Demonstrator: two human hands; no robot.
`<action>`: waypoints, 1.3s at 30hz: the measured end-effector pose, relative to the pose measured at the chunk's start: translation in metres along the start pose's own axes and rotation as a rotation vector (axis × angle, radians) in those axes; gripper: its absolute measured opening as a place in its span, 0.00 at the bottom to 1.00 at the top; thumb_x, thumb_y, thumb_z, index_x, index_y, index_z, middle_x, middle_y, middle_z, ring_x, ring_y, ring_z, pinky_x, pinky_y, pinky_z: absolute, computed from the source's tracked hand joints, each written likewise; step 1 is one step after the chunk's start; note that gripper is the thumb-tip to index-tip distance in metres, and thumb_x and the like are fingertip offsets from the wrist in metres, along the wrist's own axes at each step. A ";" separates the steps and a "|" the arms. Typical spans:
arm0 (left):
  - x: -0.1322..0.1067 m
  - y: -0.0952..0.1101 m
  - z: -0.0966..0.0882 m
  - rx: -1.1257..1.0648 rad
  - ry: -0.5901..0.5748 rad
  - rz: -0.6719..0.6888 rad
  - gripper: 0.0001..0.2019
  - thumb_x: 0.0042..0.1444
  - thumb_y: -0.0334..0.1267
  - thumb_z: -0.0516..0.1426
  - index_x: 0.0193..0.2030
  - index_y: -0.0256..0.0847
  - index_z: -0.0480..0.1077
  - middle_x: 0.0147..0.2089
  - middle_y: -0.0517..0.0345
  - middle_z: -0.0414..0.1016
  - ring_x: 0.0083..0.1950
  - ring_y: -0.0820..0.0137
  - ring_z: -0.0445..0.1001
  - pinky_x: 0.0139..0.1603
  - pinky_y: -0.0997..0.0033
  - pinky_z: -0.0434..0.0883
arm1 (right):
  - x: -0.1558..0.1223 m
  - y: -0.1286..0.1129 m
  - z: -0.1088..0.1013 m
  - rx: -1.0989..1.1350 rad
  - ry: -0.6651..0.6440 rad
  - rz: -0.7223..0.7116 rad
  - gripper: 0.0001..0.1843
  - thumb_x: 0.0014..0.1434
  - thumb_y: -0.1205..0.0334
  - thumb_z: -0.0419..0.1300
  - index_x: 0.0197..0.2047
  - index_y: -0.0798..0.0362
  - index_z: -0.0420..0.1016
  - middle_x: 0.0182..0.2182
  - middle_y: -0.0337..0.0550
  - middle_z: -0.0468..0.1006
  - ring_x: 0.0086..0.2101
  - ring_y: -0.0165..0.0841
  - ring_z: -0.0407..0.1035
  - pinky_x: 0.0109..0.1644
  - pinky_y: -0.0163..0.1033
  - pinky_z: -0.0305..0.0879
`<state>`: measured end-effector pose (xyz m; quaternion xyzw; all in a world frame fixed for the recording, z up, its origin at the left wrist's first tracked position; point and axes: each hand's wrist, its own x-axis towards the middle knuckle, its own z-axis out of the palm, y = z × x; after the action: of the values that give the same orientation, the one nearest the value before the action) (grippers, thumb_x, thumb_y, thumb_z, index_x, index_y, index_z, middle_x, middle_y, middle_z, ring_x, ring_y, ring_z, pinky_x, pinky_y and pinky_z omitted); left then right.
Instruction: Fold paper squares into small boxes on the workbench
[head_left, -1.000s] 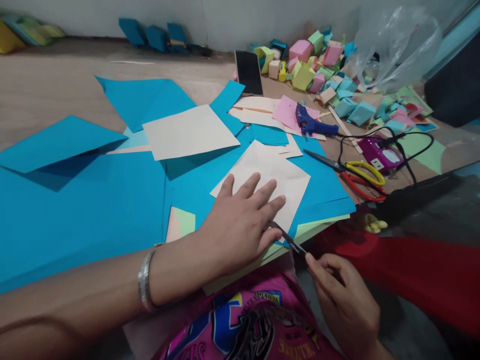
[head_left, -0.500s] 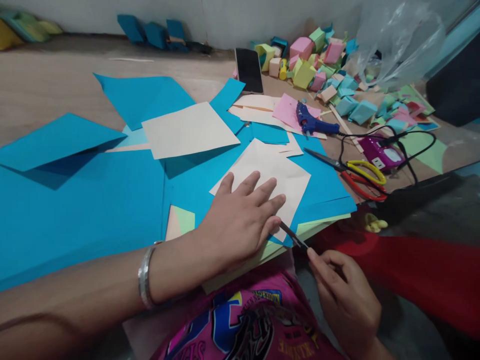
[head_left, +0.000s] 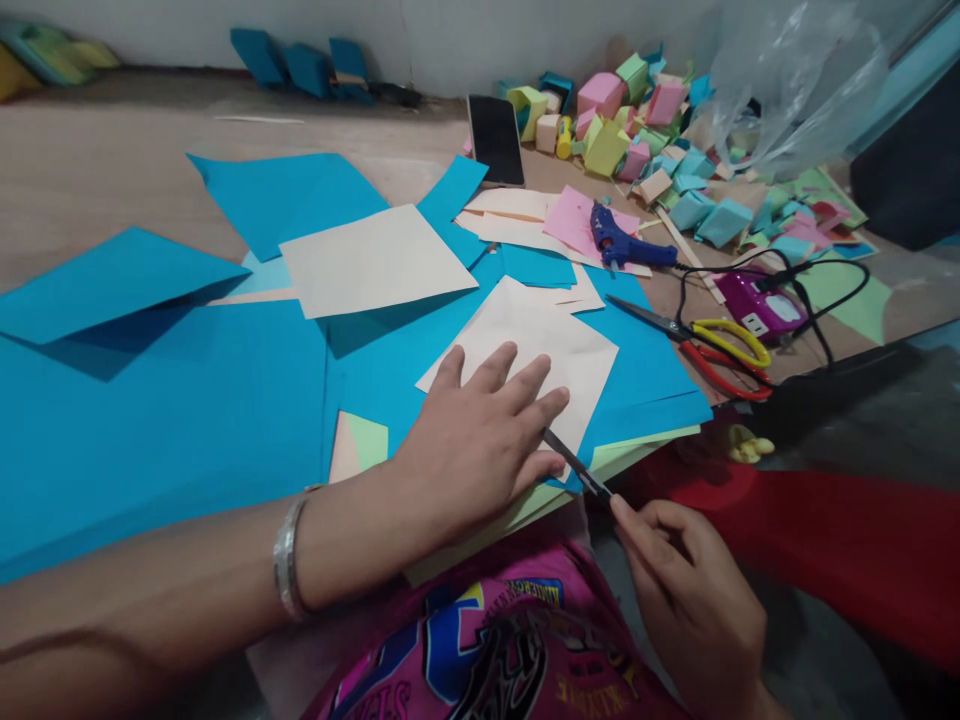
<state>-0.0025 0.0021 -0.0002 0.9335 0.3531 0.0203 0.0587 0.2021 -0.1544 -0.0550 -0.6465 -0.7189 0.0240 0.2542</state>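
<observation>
My left hand lies flat with spread fingers on a cream square of paper, which rests on blue sheets. A silver bangle circles that wrist. Lower right, my right hand pinches a slim dark tool with a narrow slit along it, like tweezers. Its far end reaches over the cream square, between my left thumb and fingers; the tip is hidden by my left hand. Beyond, another cream sheet lies over blue paper.
Scissors, a blue glue gun and a purple socket block with black cable lie on the right. A phone, many small folded paper boxes and a clear plastic bag are at the back.
The slim dark tool has slid slightly up and left, further in between my left thumb and fingers. My left thumb has dropped a little below it. The papers lie as before.
</observation>
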 end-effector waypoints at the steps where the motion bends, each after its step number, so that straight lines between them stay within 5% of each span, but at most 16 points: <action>1: 0.000 0.000 0.000 0.004 -0.002 0.002 0.26 0.63 0.57 0.47 0.66 0.53 0.60 0.71 0.53 0.54 0.69 0.47 0.51 0.62 0.41 0.52 | 0.000 0.000 0.000 -0.009 -0.001 0.000 0.20 0.63 0.68 0.53 0.56 0.49 0.74 0.35 0.44 0.71 0.32 0.28 0.69 0.36 0.32 0.66; 29: 0.003 0.000 -0.003 0.000 -0.051 -0.006 0.29 0.60 0.60 0.51 0.65 0.52 0.60 0.72 0.53 0.53 0.70 0.45 0.51 0.62 0.40 0.53 | -0.001 -0.004 -0.001 0.009 0.050 -0.025 0.16 0.63 0.69 0.53 0.48 0.54 0.79 0.32 0.44 0.71 0.29 0.27 0.68 0.35 0.32 0.66; 39: 0.002 0.000 0.000 0.020 -0.031 0.003 0.31 0.59 0.61 0.50 0.66 0.53 0.60 0.72 0.54 0.53 0.70 0.45 0.51 0.62 0.41 0.54 | -0.003 0.003 0.004 -0.050 0.046 -0.020 0.20 0.62 0.71 0.53 0.53 0.50 0.77 0.34 0.44 0.73 0.31 0.29 0.69 0.36 0.33 0.67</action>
<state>-0.0010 0.0038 -0.0006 0.9348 0.3510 0.0025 0.0545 0.2039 -0.1552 -0.0604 -0.6458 -0.7197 -0.0111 0.2547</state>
